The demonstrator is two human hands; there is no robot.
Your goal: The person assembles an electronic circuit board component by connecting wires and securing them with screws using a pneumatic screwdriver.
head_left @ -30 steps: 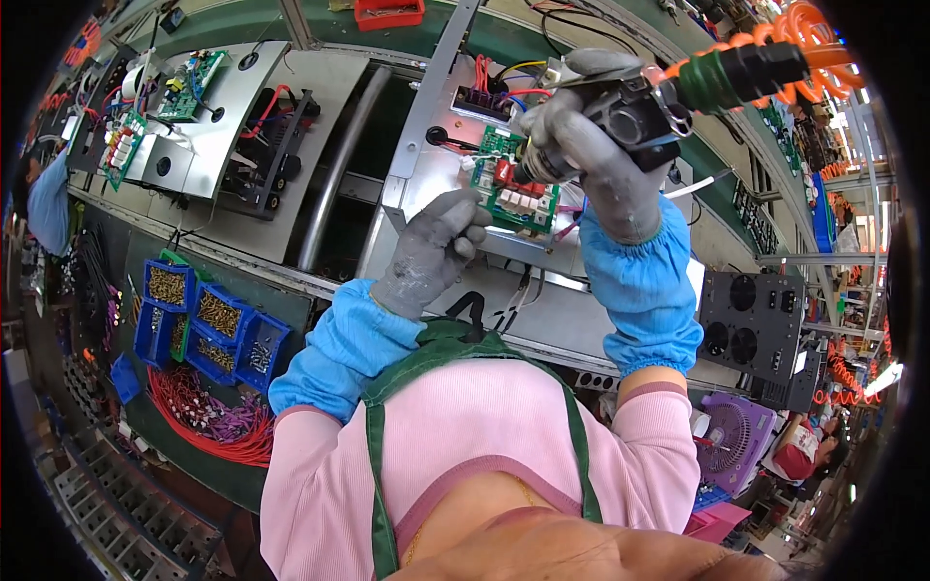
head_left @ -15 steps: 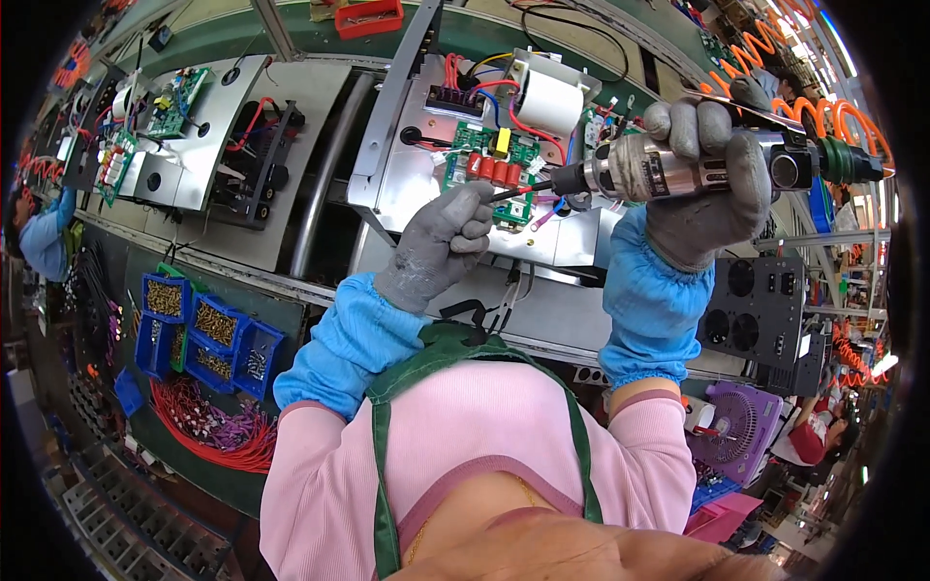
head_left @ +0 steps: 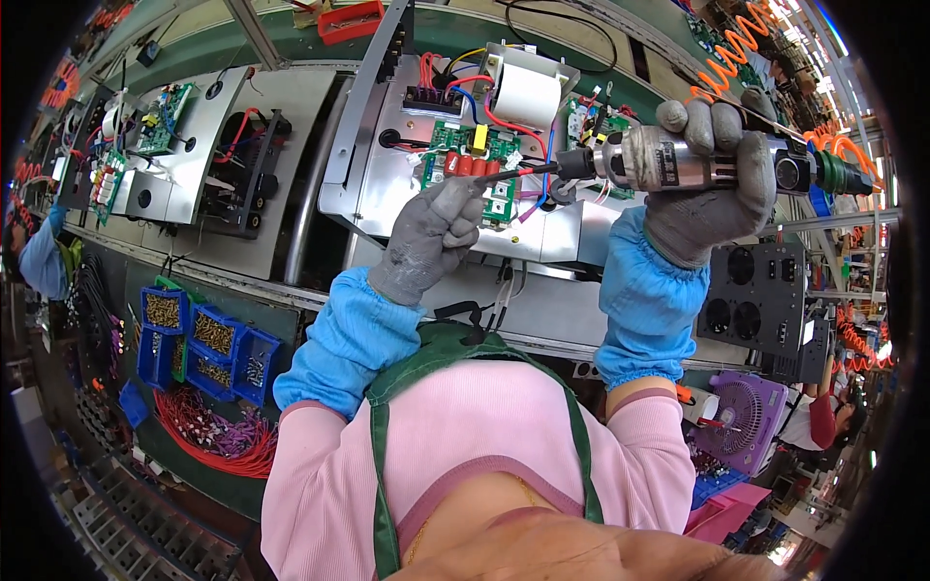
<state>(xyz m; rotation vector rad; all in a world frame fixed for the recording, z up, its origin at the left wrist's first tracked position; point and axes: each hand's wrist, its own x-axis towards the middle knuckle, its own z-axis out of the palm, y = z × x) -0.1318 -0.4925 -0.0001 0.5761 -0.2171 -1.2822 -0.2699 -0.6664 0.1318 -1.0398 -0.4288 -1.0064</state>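
My right hand (head_left: 712,179), in a grey glove, is wrapped round a power screwdriver (head_left: 668,163) held level, its long dark bit (head_left: 523,174) pointing left. My left hand (head_left: 433,232), also gloved, is closed with thumb and forefinger pinched at the bit's tip; anything small between them is hidden. Both hands are above the near part of an open metal chassis (head_left: 397,184). In it sit a green circuit board (head_left: 501,145) with red and yellow components, a large white cylinder (head_left: 528,97), and red and blue wires (head_left: 475,102).
Another open metal assembly (head_left: 194,145) stands to the left on the line. Blue bins (head_left: 213,334) of screws and a bundle of red wires (head_left: 208,431) lie at lower left. A black unit with fans (head_left: 756,300) and a purple fan (head_left: 741,416) are at right. Orange coiled hoses (head_left: 731,53) hang at upper right.
The chassis appears shifted left in view. The left hand has moved slightly left, and the screwdriver's bit has tilted nearer to level, its tip now at the left fingertips.
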